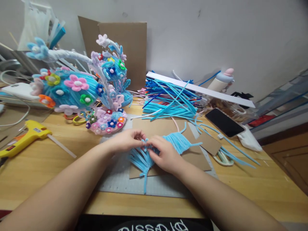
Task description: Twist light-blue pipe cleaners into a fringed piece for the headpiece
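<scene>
My left hand (131, 140) and my right hand (163, 152) meet over the cardboard sheet (192, 160), fingers pinched on light-blue pipe cleaners (144, 162). The strands fan out below my fingers and gather at a tied point, from which a short tail hangs toward me. Beyond my right hand lies a light-blue wound bundle of pipe cleaners (178, 142) with loose ends sticking out. My right hand covers the part between the fan and this bundle, so I cannot tell whether they are joined.
Left stand a yellow glue gun (29, 136) and a flower-covered pipe cleaner ornament (72, 89). Behind my hands is a pile of blue pipe cleaners (168, 99). At right lie a phone (225, 122) and loose pale-blue strands (237, 154). A grey cutting mat (115, 183) lies under the cardboard.
</scene>
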A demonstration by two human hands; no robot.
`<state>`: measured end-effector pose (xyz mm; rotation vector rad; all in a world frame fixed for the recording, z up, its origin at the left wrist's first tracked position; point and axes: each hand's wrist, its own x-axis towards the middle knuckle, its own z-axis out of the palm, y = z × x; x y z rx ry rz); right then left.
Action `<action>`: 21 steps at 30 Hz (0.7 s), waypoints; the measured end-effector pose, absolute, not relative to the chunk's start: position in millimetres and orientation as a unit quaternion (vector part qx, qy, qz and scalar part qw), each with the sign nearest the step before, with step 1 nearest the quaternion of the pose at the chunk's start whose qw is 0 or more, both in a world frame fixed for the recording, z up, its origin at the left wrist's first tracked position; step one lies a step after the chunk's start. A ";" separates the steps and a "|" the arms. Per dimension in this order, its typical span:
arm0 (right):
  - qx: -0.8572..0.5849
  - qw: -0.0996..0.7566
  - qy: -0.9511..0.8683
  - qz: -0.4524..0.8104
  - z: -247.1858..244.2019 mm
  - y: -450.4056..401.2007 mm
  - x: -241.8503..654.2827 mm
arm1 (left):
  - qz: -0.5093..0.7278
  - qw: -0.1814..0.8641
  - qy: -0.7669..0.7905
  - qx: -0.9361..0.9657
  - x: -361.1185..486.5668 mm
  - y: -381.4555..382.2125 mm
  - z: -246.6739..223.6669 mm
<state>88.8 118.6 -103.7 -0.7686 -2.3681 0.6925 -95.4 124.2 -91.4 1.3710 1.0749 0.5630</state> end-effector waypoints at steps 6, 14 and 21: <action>-0.318 0.276 -0.877 0.231 -109.5 121.7 88.6 | 0.187 0.542 0.501 0.648 -104.6 123.6 -91.9; -0.327 0.274 -0.874 0.233 -108.4 121.7 87.4 | 0.225 0.535 0.457 0.673 -97.6 121.0 -87.1; -0.322 0.286 -0.863 0.262 -105.9 122.4 88.8 | 0.226 0.508 0.496 0.668 -95.1 121.8 -89.5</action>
